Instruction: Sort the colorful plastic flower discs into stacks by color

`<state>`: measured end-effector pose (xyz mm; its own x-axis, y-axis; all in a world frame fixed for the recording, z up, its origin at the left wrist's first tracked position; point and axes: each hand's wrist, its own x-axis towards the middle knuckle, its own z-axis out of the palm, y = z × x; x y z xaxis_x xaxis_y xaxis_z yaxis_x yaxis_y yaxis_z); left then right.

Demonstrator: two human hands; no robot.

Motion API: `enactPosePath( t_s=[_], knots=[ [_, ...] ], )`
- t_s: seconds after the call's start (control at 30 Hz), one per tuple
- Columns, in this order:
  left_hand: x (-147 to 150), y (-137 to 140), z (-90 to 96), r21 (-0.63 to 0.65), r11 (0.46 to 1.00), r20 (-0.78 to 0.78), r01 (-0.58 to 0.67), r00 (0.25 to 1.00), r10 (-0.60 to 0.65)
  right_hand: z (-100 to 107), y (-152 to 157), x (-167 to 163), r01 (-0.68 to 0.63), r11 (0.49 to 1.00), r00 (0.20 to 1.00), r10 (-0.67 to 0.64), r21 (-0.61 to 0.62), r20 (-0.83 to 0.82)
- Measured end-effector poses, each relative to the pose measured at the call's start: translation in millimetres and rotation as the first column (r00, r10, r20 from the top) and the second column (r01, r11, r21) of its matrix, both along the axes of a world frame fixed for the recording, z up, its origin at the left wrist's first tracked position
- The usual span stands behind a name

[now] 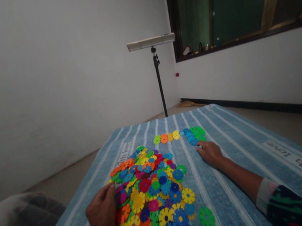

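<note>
- Plastic snowflake discs (pixel 150 194) in many colours lie in a heap at the lower centre of the head view, on a blue striped cloth (pixel 237 175).
- It seems the step in hand is laying discs into the row (pixel 180 135) at the frame's middle; the next move calls for one more loose disc.
- Right hand (pixel 209 152) rests just below the row's blue end, fingers loosely bent, holding nothing I can see.
- Left hand (pixel 101 214) touches the heap's left edge, half open, grasping nothing.

Near part of disc pile (pixel 151 201) cut by bottom edge; left hand (pixel 102 213) covers its left discs; we can't read right hand (pixel 210 153) fingertips.
</note>
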<state>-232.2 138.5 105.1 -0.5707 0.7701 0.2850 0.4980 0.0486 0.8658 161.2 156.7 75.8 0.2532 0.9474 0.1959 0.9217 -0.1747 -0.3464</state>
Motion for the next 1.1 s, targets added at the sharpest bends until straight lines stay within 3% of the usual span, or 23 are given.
enactPosePath(
  t_s=[0.2,0.33,0.43,0.5,0.6,0.7,0.9,1.1],
  knots=[
    [4.1,2.7,15.2,0.061,0.997,-0.148,0.042,0.989,-0.033,4.3,23.6,0.1,0.016,0.999,1.0,-0.016,-0.03,0.0],
    [28.7,17.0,28.8,0.077,0.974,-0.222,0.212,0.956,-0.191,1.1,31.8,-2.2,0.032,0.999,0.999,-0.031,-0.033,0.028],
    [63.4,36.2,37.9,-0.047,0.894,-0.296,0.446,0.848,-0.439,0.6,34.7,-2.9,0.03,0.998,0.998,-0.027,-0.049,0.056],
    [92.8,51.2,41.9,-0.174,0.804,-0.333,0.569,0.734,-0.592,1.1,35.9,-3.3,0.033,0.997,0.997,-0.028,-0.074,0.07],
    [141.2,74.7,43.3,-0.319,0.681,-0.366,0.659,0.577,-0.73,1.5,36.6,-3.3,0.042,0.994,0.996,-0.034,-0.096,0.088],
    [188.0,96.4,38.9,-0.499,0.625,-0.394,0.6,0.485,-0.781,0.7,36.0,-2.2,0.04,0.996,0.995,-0.033,-0.079,0.092],
    [259.1,127.6,18.4,-0.598,0.625,-0.399,0.502,0.49,-0.775,-0.8,34.1,1.8,0.017,0.998,0.998,-0.014,-0.065,0.057],
    [293.1,144.1,-0.2,-0.656,0.628,-0.413,0.42,0.496,-0.764,0.4,30.7,2.5,-0.003,0.998,1.0,0.004,-0.056,0.02]
  ],
)
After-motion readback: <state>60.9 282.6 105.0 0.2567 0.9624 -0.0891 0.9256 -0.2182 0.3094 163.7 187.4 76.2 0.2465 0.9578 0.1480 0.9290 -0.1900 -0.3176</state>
